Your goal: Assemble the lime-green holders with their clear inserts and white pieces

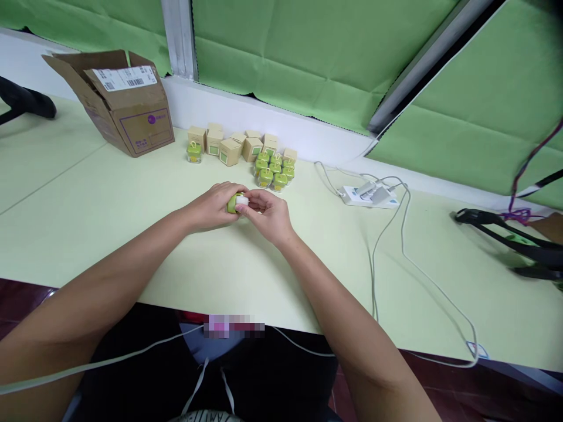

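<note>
My left hand (214,206) and my right hand (267,212) meet over the pale green table (109,223), both closed round one small green and white item (236,201). The left fingers wrap its green body; the right fingers pinch its white end. Beyond the hands stands a cluster of several small green items (273,170) in clear cases, and one more green item (194,152) stands alone to the left. Behind them sit several small tan cartons (231,146).
An open cardboard box (127,102) stands at the back left. A white power strip (372,196) with plugs and grey cables (402,246) lies to the right. Black straps (514,234) lie at the far right. Green cloth covers the wall.
</note>
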The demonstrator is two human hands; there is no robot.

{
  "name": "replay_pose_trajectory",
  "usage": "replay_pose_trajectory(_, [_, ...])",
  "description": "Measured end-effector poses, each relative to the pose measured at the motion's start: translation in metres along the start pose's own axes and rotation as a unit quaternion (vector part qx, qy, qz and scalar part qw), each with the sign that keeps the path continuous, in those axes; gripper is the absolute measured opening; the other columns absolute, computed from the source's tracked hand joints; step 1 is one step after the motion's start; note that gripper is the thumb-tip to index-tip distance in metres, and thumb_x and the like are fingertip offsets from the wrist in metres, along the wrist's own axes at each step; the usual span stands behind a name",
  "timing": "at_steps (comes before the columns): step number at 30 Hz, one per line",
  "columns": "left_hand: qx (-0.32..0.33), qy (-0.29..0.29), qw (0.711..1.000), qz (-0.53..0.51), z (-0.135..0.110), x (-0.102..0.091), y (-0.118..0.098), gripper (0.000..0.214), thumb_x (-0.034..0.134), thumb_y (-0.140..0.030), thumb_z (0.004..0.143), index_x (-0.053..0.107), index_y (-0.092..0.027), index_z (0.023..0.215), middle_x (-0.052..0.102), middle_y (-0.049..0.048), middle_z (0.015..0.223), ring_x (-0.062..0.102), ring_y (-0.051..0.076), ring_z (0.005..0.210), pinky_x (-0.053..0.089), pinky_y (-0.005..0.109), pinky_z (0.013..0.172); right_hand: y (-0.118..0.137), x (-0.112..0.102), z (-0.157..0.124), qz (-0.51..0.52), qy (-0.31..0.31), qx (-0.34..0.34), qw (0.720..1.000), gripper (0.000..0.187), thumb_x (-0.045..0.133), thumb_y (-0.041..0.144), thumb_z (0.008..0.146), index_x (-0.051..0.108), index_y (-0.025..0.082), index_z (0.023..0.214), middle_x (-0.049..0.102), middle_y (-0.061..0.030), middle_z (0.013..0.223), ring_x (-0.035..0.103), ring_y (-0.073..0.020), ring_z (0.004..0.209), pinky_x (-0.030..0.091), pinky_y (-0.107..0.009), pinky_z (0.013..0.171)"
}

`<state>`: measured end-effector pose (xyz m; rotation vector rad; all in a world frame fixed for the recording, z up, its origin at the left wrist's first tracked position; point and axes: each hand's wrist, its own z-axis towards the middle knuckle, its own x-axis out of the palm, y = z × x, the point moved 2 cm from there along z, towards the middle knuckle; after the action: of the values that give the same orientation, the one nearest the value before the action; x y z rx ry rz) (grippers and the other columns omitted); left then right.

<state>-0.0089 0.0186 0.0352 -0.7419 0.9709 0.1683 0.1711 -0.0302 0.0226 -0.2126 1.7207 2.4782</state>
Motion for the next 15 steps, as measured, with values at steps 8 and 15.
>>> replay_pose_trajectory(8, [0.010,0.008,1.000,-0.015,-0.0002,-0.0006,-0.0020,0.049,0.060,-0.028,0.087,0.060,-0.020,0.135,0.068,0.0115,0.130,0.063,0.029,0.125,0.053,0.043,0.105,-0.0029,0.0006,0.0008,0.000,-0.008,0.002,1.000,0.038,0.088,0.049,0.076,0.078,0.023,0.102,0.083,-0.0042,0.103,0.080,-0.0241,0.099,0.065,-0.044,0.100])
replay_pose_trajectory(15, [0.026,0.025,0.999,-0.015,-0.0003,0.0036,0.0013,0.042,0.059,-0.024,0.086,0.064,-0.020,0.128,0.068,0.0111,0.120,0.063,0.029,0.118,0.055,0.042,0.096,0.0011,-0.0025,-0.0013,-0.031,-0.001,0.054,0.998,0.046,0.094,0.045,0.072,0.068,0.026,0.106,0.084,-0.0019,0.102,0.080,-0.0230,0.091,0.064,-0.046,0.098])
